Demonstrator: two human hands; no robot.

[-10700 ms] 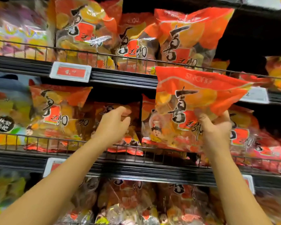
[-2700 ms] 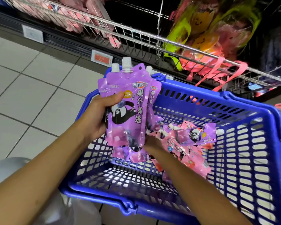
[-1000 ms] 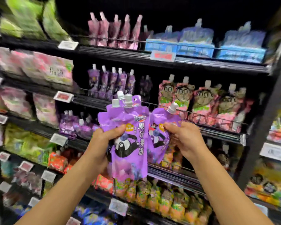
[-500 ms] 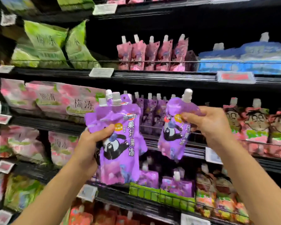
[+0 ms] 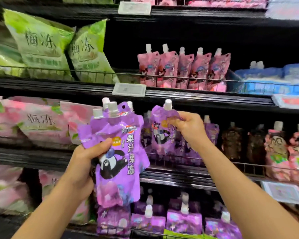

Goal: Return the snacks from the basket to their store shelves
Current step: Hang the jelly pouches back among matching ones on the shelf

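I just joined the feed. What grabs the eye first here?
The left hand grips a bunch of purple pouches at centre. The right hand pinches a single purple pouch before the matching purple row on the middle shelf. Pink pouches stand a shelf higher.

My left hand (image 5: 81, 163) grips a bunch of purple jelly pouches (image 5: 117, 152), their white caps upright. My right hand (image 5: 188, 128) pinches a single purple pouch (image 5: 160, 130) by its top corner, holding it just in front of the middle shelf (image 5: 197, 100), where more purple pouches (image 5: 211, 133) stand behind a wire rail. Pink pouches (image 5: 183, 69) line the shelf above, beside green bags (image 5: 41, 45).
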